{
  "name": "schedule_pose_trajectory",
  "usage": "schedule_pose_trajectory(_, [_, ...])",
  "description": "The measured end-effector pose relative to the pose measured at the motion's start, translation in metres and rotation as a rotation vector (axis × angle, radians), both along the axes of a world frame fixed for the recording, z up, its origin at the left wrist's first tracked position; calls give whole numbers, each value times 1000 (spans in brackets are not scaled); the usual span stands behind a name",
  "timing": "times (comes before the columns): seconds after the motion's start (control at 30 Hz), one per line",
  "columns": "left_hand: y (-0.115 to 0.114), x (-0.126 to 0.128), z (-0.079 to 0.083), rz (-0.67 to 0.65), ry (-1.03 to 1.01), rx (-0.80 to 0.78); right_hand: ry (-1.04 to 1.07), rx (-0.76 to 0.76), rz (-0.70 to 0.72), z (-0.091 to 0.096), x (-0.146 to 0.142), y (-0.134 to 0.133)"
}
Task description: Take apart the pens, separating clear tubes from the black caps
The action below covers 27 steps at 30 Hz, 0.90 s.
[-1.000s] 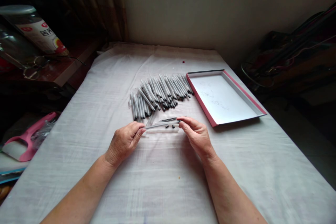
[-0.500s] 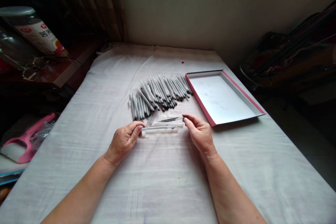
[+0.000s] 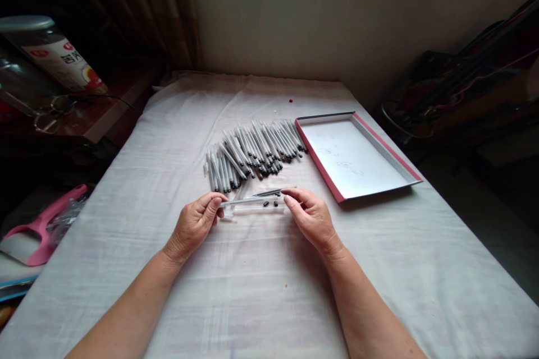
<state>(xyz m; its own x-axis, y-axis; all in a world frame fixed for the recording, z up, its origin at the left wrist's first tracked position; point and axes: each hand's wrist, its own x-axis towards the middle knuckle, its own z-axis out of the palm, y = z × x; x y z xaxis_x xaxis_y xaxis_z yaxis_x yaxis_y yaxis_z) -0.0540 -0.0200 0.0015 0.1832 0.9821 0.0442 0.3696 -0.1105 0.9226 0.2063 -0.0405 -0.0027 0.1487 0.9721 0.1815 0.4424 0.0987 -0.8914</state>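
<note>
My left hand (image 3: 197, 223) is closed, pinching the left end of a slim translucent pen barrel (image 3: 246, 200) held level above the cloth. At the barrel's other end, the thumb and fingers of my right hand (image 3: 311, 217) are pinched together; exactly what lies between those fingertips is partly hidden. Just beneath lie a loose clear tube (image 3: 256, 211) and two small black plugs (image 3: 266, 203). Dark pen refills (image 3: 267, 193) rest slightly behind it. Farther back spreads a pile of clear pens with black ends (image 3: 256, 148).
A shallow box lid (image 3: 319, 165) with red sides and a white inside stands right of the pile. White cloth (image 3: 236, 303) covers the table. To the left are a labelled jar (image 3: 63, 61), eyeglasses (image 3: 48, 120) and a pink-handled item (image 3: 44, 224).
My right hand has shifted slightly left, from near the refills to the barrel's right end. The barrel in my left hand is raised a little, and two black plugs now show below it.
</note>
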Motion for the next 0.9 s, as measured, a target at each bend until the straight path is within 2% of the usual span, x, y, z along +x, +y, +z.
schedule_pose_trajectory(0.13, [0,0,0,-2,2,-3,170,-65,41,-1,-5,0])
schedule_pose_trajectory(0.27, [0,0,0,-5,-1,-3,251,-100,33,-2,-5,2])
schedule_pose_trajectory(0.4, [6,-11,8,37,-8,25,340,-117,-122,-1,5,7])
schedule_pose_trajectory(0.53, [16,-38,14,143,16,21,421,-156,-236,-3,14,12])
schedule_pose_trajectory(0.7, [22,-60,15,284,-14,-3,433,-175,-260,-6,19,15])
schedule_pose_trajectory(0.8, [22,-58,15,323,-59,-23,429,-188,-255,-8,21,15])
schedule_pose_trajectory(0.9, [19,-49,14,285,-78,-30,329,-204,-231,-9,21,14])
